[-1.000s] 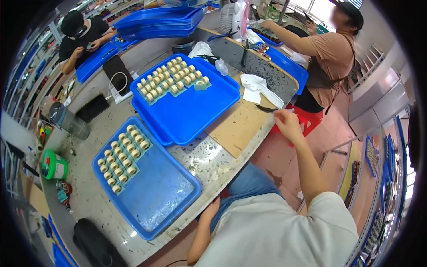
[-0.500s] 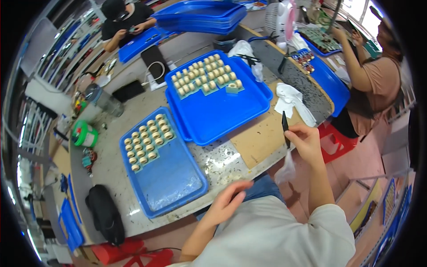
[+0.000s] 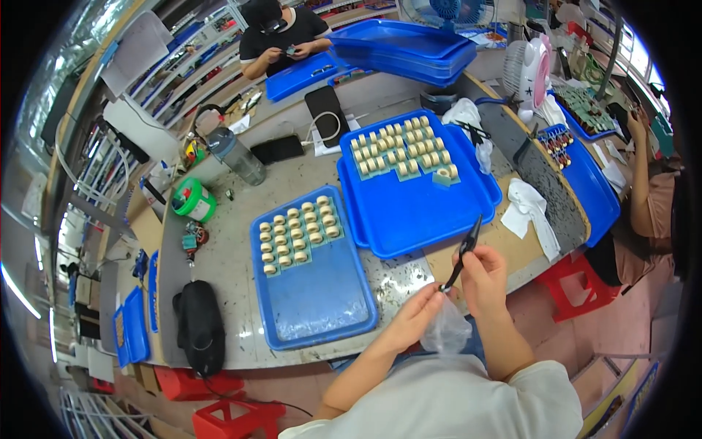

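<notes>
My right hand (image 3: 483, 279) grips black tweezers (image 3: 463, 253) that point up and away over the table edge. My left hand (image 3: 417, 316) pinches the lower tip of the tweezers and holds a small clear plastic bag (image 3: 446, 331) that hangs below both hands. Just left of my hands lies a blue tray (image 3: 322, 307) with rows of small cream-coloured parts (image 3: 300, 231) at its far end. Beyond it, a second blue tray (image 3: 424, 212) carries more rows of the same parts (image 3: 402, 147).
White cloths (image 3: 531, 208) lie on the bench to the right. A black pouch (image 3: 198, 325), a green tape roll (image 3: 192, 200), a water bottle (image 3: 235, 155) and phones (image 3: 326, 110) sit to the left and far side. One person (image 3: 281, 33) works opposite, another person (image 3: 654, 190) at right. Red stools (image 3: 569, 289) stand below.
My left hand has come up from my lap to meet the right hand and now touches the tweezers' tip with the clear bag. My view has swung left over the bench.
</notes>
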`<action>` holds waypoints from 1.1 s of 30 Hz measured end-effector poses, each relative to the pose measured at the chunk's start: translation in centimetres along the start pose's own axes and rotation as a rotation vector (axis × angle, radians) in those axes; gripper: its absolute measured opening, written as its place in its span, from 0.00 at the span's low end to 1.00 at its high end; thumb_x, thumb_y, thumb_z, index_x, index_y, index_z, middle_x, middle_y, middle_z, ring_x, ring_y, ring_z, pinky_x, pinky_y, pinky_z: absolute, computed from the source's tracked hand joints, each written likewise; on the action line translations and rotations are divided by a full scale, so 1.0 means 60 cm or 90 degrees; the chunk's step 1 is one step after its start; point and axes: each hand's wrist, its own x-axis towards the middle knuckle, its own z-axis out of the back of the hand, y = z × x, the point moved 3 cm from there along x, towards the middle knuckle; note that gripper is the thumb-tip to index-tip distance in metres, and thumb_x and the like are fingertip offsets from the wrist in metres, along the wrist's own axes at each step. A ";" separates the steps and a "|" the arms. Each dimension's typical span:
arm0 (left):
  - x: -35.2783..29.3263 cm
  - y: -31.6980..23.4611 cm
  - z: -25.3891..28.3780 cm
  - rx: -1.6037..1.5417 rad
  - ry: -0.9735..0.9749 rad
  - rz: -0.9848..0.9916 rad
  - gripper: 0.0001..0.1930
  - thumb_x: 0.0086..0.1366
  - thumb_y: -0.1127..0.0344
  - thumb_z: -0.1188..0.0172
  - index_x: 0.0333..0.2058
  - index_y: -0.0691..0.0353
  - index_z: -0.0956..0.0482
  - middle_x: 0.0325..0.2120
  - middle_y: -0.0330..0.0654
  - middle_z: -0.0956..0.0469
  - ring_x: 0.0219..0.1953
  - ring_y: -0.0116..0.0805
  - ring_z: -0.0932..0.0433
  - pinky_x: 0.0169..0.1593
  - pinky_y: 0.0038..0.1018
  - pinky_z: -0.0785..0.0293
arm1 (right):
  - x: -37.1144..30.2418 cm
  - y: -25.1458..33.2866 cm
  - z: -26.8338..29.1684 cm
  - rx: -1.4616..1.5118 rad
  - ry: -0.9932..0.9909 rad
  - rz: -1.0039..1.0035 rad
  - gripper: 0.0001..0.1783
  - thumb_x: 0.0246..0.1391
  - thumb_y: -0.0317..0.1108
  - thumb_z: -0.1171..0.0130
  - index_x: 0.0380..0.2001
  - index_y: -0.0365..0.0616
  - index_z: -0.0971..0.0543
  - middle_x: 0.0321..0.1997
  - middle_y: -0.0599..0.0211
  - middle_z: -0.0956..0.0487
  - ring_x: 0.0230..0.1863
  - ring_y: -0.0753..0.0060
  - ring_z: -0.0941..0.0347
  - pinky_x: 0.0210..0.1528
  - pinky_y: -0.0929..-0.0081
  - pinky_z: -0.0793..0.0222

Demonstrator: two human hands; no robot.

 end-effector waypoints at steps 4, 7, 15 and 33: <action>0.023 0.008 -0.002 -0.038 0.053 0.030 0.13 0.63 0.61 0.61 0.40 0.65 0.36 0.31 0.36 0.32 0.33 0.22 0.33 0.37 0.18 0.36 | 0.011 -0.001 0.005 -0.010 0.004 0.007 0.09 0.46 0.23 0.50 0.34 0.37 0.29 0.33 0.60 0.27 0.32 0.72 0.31 0.35 0.77 0.36; 0.037 0.007 -0.005 -0.095 -0.027 0.012 0.12 0.63 0.62 0.62 0.35 0.63 0.34 0.29 0.35 0.33 0.32 0.21 0.36 0.37 0.17 0.40 | 0.012 0.011 -0.009 -0.039 0.087 -0.056 0.18 0.49 0.28 0.55 0.45 0.34 0.36 0.38 0.57 0.28 0.29 0.76 0.31 0.29 0.87 0.35; 0.070 -0.015 -0.031 -0.064 0.032 -0.054 0.13 0.64 0.63 0.64 0.37 0.66 0.35 0.27 0.35 0.34 0.29 0.23 0.36 0.32 0.18 0.38 | -0.010 0.036 -0.007 -0.339 0.141 -0.122 0.16 0.53 0.34 0.64 0.40 0.37 0.31 0.41 0.65 0.28 0.28 0.85 0.35 0.24 0.92 0.41; 0.045 -0.093 0.036 0.591 -0.224 -0.240 0.10 0.59 0.67 0.59 0.29 0.65 0.31 0.14 0.53 0.31 0.16 0.52 0.31 0.19 0.40 0.38 | 0.055 -0.052 -0.097 -0.086 0.066 -0.210 0.11 0.44 0.31 0.66 0.13 0.41 0.40 0.18 0.56 0.32 0.26 0.62 0.36 0.35 0.70 0.39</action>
